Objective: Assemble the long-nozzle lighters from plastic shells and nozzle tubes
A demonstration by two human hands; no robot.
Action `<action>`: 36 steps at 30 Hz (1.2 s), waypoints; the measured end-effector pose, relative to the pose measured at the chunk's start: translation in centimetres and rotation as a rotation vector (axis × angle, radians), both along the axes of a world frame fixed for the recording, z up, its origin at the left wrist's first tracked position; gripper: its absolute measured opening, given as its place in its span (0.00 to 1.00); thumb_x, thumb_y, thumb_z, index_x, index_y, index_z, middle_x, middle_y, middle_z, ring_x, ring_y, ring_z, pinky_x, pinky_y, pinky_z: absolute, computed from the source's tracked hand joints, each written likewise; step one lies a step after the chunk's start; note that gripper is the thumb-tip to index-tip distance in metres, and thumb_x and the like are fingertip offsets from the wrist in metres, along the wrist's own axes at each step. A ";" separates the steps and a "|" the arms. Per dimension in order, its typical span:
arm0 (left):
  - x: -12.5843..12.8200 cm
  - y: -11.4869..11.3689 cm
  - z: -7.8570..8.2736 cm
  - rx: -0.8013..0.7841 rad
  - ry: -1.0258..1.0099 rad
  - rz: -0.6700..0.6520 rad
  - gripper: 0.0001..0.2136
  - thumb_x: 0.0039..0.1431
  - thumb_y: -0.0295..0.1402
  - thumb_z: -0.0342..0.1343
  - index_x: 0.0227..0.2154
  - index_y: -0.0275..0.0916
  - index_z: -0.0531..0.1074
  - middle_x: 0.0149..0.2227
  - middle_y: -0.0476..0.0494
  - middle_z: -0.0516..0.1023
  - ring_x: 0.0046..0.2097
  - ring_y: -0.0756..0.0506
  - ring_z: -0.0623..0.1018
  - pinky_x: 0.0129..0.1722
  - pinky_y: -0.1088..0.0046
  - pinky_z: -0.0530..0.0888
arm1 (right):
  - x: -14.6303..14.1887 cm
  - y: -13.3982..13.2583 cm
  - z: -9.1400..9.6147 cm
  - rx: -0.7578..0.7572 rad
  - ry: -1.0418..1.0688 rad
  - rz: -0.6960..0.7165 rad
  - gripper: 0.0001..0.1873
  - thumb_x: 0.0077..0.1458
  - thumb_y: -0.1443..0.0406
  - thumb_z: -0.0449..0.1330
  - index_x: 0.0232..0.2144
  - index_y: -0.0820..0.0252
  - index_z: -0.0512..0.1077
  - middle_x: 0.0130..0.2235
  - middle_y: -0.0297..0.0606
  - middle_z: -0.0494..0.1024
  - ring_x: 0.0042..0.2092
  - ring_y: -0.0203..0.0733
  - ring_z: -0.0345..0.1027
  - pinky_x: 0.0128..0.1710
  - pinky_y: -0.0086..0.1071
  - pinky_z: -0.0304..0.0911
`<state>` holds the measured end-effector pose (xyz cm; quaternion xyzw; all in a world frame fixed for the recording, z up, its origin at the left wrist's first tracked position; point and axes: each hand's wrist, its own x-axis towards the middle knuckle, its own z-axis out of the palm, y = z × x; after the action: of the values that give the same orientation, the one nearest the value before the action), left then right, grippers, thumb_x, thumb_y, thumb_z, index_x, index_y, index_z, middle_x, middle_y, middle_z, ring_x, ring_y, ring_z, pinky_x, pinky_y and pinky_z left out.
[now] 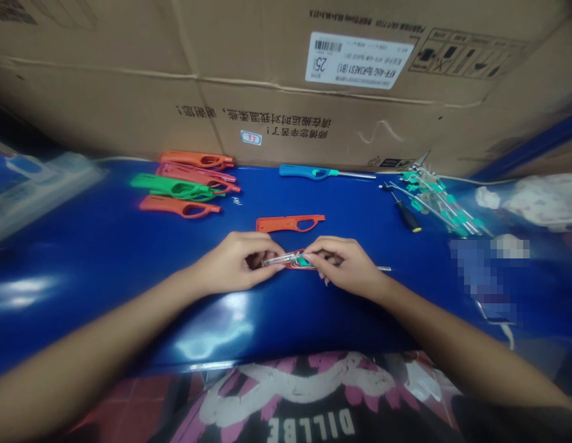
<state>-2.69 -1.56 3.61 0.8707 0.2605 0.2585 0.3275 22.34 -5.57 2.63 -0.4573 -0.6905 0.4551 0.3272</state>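
— Where's the lighter part?
— Between both hands: left hand and right hand each pinch an end of the lighter insert. Its long axis runs left-right, just nearer than the orange shell.

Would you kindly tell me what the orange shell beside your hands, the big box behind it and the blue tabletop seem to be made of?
The orange shell looks like moulded plastic: uniform bright colour, smooth edges. The big box is brown corrugated cardboard, matt, with creases and printed text. The blue tabletop appears glossy, perhaps plastic sheet or laminate, since it mirrors the lights.
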 end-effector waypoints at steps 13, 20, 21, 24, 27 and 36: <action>0.1 0.4 -0.7 -0.083 -0.027 0.008 0.07 0.61 0.33 0.62 0.39 0.35 0.80 0.29 0.47 0.78 0.24 0.54 0.69 0.25 0.79 0.67 | 0.5 0.4 -0.1 0.087 0.007 0.071 0.08 0.60 0.64 0.61 0.32 0.63 0.75 0.31 0.35 0.73 0.24 0.27 0.63 0.20 0.22 0.58; 0.0 0.4 -0.7 -0.065 -0.012 -0.009 0.07 0.60 0.32 0.61 0.39 0.36 0.80 0.30 0.46 0.79 0.24 0.54 0.69 0.25 0.79 0.68 | 0.5 0.5 -0.2 0.066 0.028 0.067 0.08 0.60 0.63 0.62 0.32 0.63 0.75 0.30 0.34 0.72 0.23 0.27 0.63 0.19 0.22 0.58; 0.0 0.4 -0.8 -0.062 -0.011 -0.011 0.07 0.60 0.32 0.61 0.39 0.36 0.80 0.30 0.46 0.79 0.25 0.54 0.69 0.26 0.79 0.68 | 0.5 0.5 -0.2 0.059 0.029 0.067 0.07 0.60 0.63 0.62 0.32 0.63 0.75 0.30 0.34 0.72 0.23 0.27 0.63 0.19 0.22 0.58; -0.1 0.4 -0.8 -0.058 -0.005 -0.014 0.07 0.61 0.32 0.61 0.40 0.36 0.80 0.31 0.46 0.79 0.25 0.54 0.70 0.25 0.79 0.68 | 0.4 0.5 -0.2 0.034 0.019 0.065 0.08 0.59 0.63 0.62 0.33 0.63 0.75 0.29 0.33 0.72 0.22 0.26 0.62 0.18 0.22 0.58; 0.0 0.4 -0.8 -0.054 -0.007 -0.014 0.08 0.61 0.32 0.61 0.40 0.36 0.80 0.30 0.46 0.79 0.24 0.54 0.69 0.25 0.79 0.68 | 0.4 0.6 -0.1 0.012 0.014 0.060 0.08 0.59 0.62 0.62 0.32 0.63 0.75 0.28 0.33 0.72 0.22 0.27 0.62 0.18 0.22 0.58; 0.0 0.4 -0.7 -0.053 -0.018 -0.019 0.08 0.61 0.32 0.61 0.40 0.36 0.80 0.30 0.46 0.79 0.25 0.54 0.70 0.25 0.79 0.68 | 0.5 0.6 -0.1 -0.042 0.038 0.055 0.09 0.59 0.61 0.62 0.33 0.63 0.75 0.27 0.32 0.71 0.22 0.27 0.63 0.18 0.23 0.58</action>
<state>-2.74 -1.18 2.86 0.8617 0.2562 0.2562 0.3552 22.82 -4.99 2.57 -0.4362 -0.6867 0.4870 0.3178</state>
